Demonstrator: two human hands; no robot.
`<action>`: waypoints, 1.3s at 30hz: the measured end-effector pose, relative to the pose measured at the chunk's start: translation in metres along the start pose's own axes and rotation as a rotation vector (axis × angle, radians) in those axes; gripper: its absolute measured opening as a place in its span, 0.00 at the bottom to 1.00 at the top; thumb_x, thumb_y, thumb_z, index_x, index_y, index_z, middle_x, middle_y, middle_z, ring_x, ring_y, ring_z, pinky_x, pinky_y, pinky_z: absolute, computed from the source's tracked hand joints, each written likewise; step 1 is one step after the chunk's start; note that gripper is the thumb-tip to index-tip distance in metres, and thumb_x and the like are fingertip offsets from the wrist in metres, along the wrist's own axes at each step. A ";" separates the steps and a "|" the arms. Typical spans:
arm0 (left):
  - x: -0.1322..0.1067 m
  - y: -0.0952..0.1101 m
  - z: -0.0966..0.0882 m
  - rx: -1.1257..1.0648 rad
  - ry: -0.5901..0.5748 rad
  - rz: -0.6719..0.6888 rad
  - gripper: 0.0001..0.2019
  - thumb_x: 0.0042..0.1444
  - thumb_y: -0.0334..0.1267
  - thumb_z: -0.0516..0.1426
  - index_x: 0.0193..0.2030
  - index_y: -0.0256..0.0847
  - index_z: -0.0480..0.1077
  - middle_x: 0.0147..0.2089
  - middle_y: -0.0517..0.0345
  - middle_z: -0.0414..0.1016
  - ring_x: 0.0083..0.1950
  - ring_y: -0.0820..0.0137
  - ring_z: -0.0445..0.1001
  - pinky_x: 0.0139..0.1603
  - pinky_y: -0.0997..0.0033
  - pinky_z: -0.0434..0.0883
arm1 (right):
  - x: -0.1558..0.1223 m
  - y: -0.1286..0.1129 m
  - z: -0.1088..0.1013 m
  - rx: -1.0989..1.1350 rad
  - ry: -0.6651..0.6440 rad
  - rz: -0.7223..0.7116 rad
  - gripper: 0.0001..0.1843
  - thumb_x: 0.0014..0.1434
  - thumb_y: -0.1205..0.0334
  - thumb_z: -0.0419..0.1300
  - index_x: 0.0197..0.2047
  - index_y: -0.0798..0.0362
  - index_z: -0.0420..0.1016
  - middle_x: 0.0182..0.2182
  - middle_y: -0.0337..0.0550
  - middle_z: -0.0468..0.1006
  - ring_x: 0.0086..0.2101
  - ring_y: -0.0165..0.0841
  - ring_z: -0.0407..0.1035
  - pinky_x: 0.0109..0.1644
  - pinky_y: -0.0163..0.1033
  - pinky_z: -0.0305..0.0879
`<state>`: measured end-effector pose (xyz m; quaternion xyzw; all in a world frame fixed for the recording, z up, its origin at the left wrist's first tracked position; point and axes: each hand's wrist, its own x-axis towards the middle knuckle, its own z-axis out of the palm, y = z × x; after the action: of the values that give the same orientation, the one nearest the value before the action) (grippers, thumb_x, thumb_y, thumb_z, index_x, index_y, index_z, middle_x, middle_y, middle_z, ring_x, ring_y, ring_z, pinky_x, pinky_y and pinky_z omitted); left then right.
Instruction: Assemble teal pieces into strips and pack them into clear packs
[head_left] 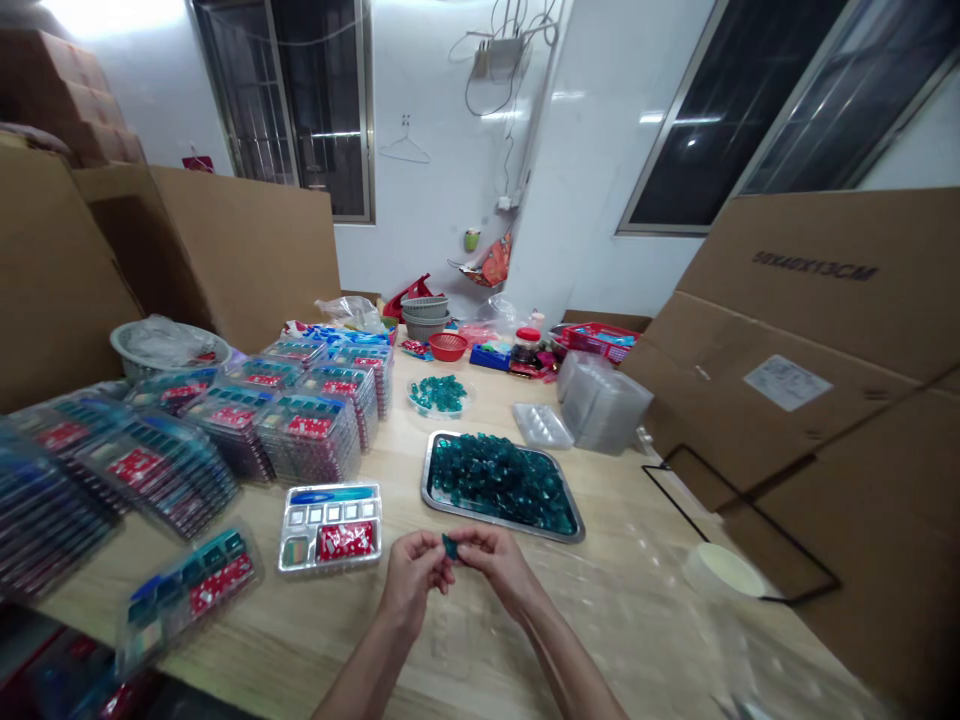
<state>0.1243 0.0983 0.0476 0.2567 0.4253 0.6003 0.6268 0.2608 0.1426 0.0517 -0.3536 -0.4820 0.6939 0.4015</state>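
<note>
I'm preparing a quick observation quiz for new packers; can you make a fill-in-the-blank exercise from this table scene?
1. The left hand and right hand pinch one small piece coloured ____.
2. The steel tray heaped with similar pieces is ____ in shape.
3. A single clear plastic tray lies to the ____ of the steel tray.
4. The small basket beyond the steel tray is ____.

Missing words: teal; rectangular; left; red.

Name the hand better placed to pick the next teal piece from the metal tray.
Right, probably: the right hand sits nearer the metal tray, while the left hand lies toward the open plastic compartment tray. Both pinch one teal piece.
</note>
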 end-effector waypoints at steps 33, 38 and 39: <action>-0.017 0.001 -0.004 0.382 0.004 0.162 0.07 0.39 0.29 0.57 0.27 0.39 0.64 0.20 0.66 0.64 0.19 0.77 0.63 0.16 0.79 0.63 | -0.030 -0.009 0.020 -0.569 -0.022 -0.153 0.03 0.50 0.64 0.61 0.30 0.53 0.75 0.29 0.43 0.77 0.31 0.36 0.71 0.35 0.38 0.66; -0.020 0.004 -0.006 0.560 0.001 0.231 0.05 0.39 0.26 0.55 0.25 0.38 0.67 0.21 0.64 0.66 0.21 0.76 0.64 0.20 0.79 0.61 | -0.034 -0.008 0.025 -0.914 -0.019 -0.372 0.09 0.48 0.75 0.52 0.27 0.54 0.71 0.27 0.41 0.73 0.29 0.33 0.67 0.34 0.35 0.61; -0.020 0.004 -0.005 0.583 -0.001 0.248 0.06 0.39 0.25 0.55 0.25 0.38 0.67 0.21 0.64 0.66 0.21 0.76 0.64 0.21 0.79 0.60 | -0.034 -0.006 0.027 -0.950 -0.010 -0.388 0.10 0.47 0.75 0.51 0.27 0.54 0.70 0.26 0.41 0.72 0.29 0.32 0.66 0.33 0.35 0.60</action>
<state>0.1192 0.0783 0.0530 0.4757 0.5447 0.5248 0.4490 0.2529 0.1029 0.0687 -0.3979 -0.8028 0.3124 0.3155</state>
